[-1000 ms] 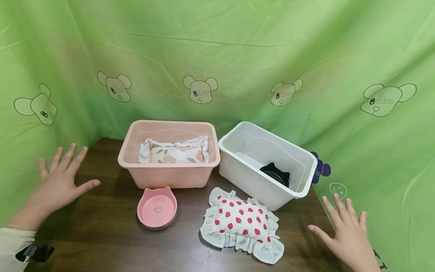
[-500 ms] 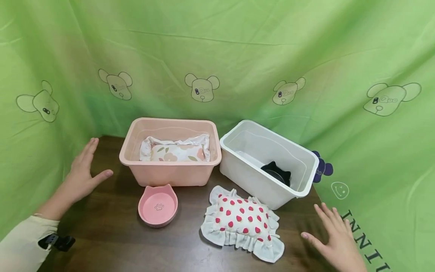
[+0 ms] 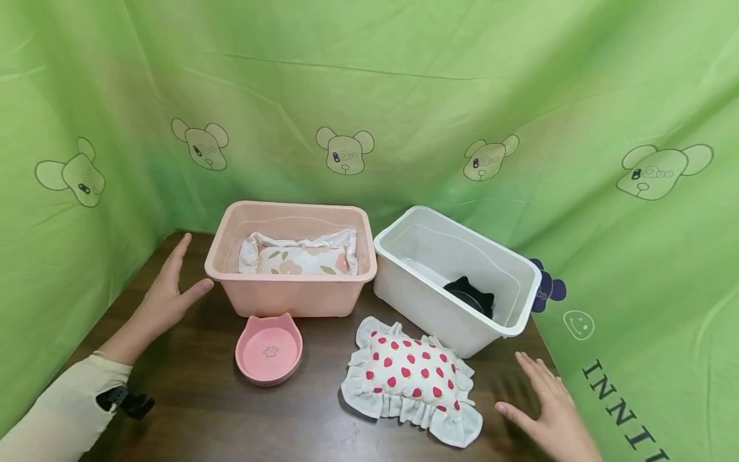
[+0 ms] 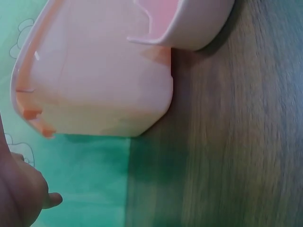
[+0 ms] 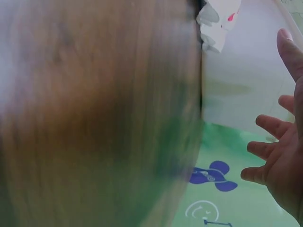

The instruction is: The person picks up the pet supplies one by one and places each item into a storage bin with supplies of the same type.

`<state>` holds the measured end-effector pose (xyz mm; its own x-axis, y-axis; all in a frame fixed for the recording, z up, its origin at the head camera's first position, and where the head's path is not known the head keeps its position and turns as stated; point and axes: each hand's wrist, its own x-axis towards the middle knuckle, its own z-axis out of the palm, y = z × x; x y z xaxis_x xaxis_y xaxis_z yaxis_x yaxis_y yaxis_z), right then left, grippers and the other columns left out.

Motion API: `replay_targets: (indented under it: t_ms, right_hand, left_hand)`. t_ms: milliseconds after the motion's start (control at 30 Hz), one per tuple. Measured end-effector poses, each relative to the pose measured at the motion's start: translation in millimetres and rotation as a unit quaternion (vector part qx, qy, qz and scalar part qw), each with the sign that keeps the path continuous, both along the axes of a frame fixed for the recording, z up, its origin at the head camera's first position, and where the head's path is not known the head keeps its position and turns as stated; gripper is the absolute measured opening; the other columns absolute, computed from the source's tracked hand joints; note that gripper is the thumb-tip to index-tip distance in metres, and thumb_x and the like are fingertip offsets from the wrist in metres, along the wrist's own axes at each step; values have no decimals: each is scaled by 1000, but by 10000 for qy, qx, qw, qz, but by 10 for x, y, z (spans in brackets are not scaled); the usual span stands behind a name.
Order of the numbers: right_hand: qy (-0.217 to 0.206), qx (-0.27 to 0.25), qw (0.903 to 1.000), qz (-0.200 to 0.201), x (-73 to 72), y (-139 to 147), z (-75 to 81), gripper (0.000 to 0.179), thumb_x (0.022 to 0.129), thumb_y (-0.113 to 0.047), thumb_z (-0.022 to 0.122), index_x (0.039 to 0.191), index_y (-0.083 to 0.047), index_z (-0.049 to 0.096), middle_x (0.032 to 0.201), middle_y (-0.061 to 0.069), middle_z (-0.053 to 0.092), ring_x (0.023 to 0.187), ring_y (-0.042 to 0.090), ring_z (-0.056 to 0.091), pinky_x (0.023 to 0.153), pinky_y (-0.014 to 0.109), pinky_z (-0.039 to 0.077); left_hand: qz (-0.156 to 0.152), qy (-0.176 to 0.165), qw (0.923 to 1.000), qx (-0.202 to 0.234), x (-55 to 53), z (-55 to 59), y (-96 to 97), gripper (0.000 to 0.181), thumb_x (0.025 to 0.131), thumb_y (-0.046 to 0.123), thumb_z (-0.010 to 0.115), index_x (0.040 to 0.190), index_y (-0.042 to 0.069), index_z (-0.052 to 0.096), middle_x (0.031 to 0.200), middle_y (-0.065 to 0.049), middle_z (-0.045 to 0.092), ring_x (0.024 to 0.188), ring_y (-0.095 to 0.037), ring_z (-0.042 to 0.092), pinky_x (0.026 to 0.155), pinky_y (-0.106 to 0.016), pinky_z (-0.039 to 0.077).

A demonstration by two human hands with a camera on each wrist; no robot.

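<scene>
My left hand [image 3: 169, 298] is just left of the pink bin [image 3: 288, 298], thumb toward its rim, holding nothing. Inside that bin lies a floral pillow [image 3: 303, 261] with a white ruffle. In front of it, a pink cat-eared bowl [image 3: 268, 351] with a paw print sits on the table. My right hand [image 3: 548, 407], fingers extended and holding nothing, is to the right of a strawberry-print pillow [image 3: 410, 372] with a pale ruffled edge. Behind that pillow a white bin [image 3: 433, 301] stands at an angle, with a black cat-eared bowl [image 3: 470, 295] inside.
The brown wooden table [image 3: 323, 423] is bordered at the back and both sides by a green curtain [image 3: 392, 83] printed with bear heads. The two bins stand side by side against the back curtain, their near corners close together.
My left hand has moved right, closer to the pink bin, turning from spread palm-down to edge-on. My right hand has shifted left and a little down. Bins, bowls and pillows have stayed put.
</scene>
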<state>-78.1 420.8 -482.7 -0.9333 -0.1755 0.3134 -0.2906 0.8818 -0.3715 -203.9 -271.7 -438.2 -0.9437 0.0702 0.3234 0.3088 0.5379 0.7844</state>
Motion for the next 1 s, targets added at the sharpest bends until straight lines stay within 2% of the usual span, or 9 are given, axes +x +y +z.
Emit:
replay_targets:
  t_ms: [200, 400, 433, 467, 533, 667, 700, 767, 1000]
  right_hand:
    - [-218, -141, 9996, 84, 14, -112, -46, 98, 81, -33, 87, 162, -20, 33, 156, 26, 42, 148, 53, 24, 124, 63, -1]
    - [-375, -174, 9990, 187, 55, -222, -84, 90, 79, -34, 88, 156, -21, 43, 150, 24, 51, 136, 58, 38, 118, 73, 14]
    - [-357, -169, 9990, 227, 60, -238, -94, 88, 78, -34, 89, 154, -20, 46, 148, 23, 53, 134, 58, 41, 123, 65, 14]
    - [-347, -165, 9989, 257, 60, -256, -100, 86, 78, -34, 89, 153, -20, 49, 146, 22, 55, 132, 57, 43, 121, 65, 19]
    - [-348, -153, 9988, 301, 57, -292, -117, 84, 76, -35, 90, 149, -18, 53, 144, 18, 59, 131, 54, 46, 126, 43, 19]
    - [-400, -165, 9982, 410, 35, -373, -145, 80, 75, -36, 91, 145, -15, 58, 141, 14, 62, 130, 50, 48, 110, 58, 38]
    - [-445, -184, 9979, 436, 29, -393, -152, 80, 75, -37, 91, 144, -15, 59, 141, 13, 62, 130, 50, 49, 109, 59, 39]
    - [-538, -210, 9973, 464, 18, -435, -158, 78, 75, -38, 91, 142, -13, 60, 140, 13, 63, 130, 49, 49, 93, 70, 44]
    - [-949, -278, 9936, 543, -21, -559, -177, 79, 75, -45, 89, 142, -15, 61, 142, 12, 61, 132, 50, 48, 96, 74, 41]
  left_hand:
    - [-100, 51, 9999, 119, -82, 4, 95, 91, 97, 29, 69, 166, 18, 12, 173, -12, 6, 155, -45, 6, 117, -75, 13]
    - [-119, 26, 9998, 155, -130, -14, 137, 88, 97, 28, 70, 166, 17, 16, 172, -12, 8, 155, -45, 8, 116, -75, 14]
    - [-98, 14, 9998, 165, -135, -14, 140, 89, 97, 29, 70, 166, 18, 16, 172, -12, 8, 155, -44, 8, 116, -76, 14]
    - [-87, 3, 9998, 176, -140, -13, 143, 89, 96, 29, 71, 166, 18, 16, 172, -12, 9, 155, -44, 8, 116, -76, 13]
    - [-67, -37, 9998, 169, -152, -8, 150, 90, 96, 30, 72, 166, 19, 17, 172, -11, 10, 156, -44, 8, 115, -77, 12]
    - [-124, -80, 9997, 199, -184, -18, 169, 89, 95, 30, 74, 165, 18, 21, 172, -7, 13, 156, -42, 7, 115, -77, 10]
    - [-134, -72, 9997, 214, -190, -24, 176, 88, 95, 29, 74, 165, 17, 22, 172, -7, 14, 156, -41, 8, 115, -77, 10]
    - [-171, -23, 9995, 282, -201, -39, 190, 86, 95, 27, 74, 164, 14, 24, 172, -7, 16, 156, -41, 9, 116, -76, 10]
    - [-129, 67, 9991, 406, -199, -68, 229, 81, 96, 26, 73, 162, 11, 30, 171, -6, 19, 156, -41, 11, 117, -76, 10]
